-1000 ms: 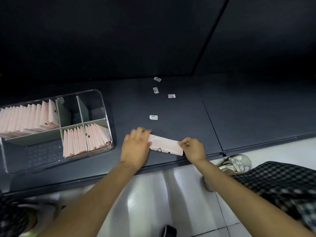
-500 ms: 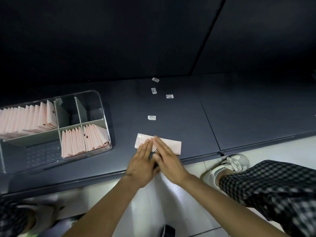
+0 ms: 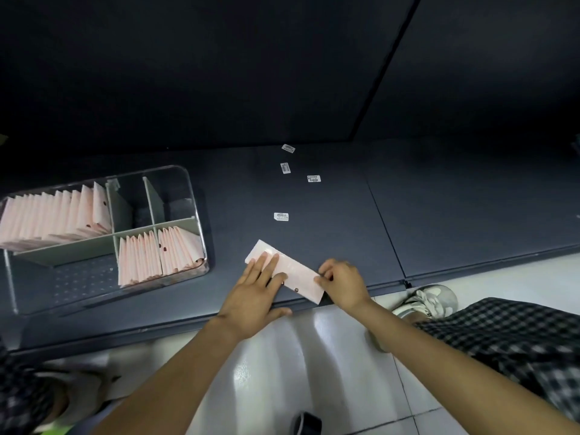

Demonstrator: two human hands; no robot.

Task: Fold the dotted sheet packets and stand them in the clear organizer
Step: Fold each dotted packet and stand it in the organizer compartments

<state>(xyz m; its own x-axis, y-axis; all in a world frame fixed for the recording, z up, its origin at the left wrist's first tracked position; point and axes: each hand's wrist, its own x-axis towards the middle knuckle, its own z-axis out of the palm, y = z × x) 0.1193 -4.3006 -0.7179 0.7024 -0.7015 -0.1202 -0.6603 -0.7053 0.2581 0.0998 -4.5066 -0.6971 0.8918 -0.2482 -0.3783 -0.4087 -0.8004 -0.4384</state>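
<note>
Packet (image 3: 293,274) lengthwise far-left to near-right

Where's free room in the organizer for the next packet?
Bare: the two rear cells of the organizer and its front-left cell. Crowded: rear-left row of packets and the front-right cell, nearly full. Left hand presses the loose packet; right hand pinches its end.

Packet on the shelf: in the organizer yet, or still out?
Out. The packet lies flat on the shelf beside the organizer, left hand pressing it, right hand pinching its end.
</note>
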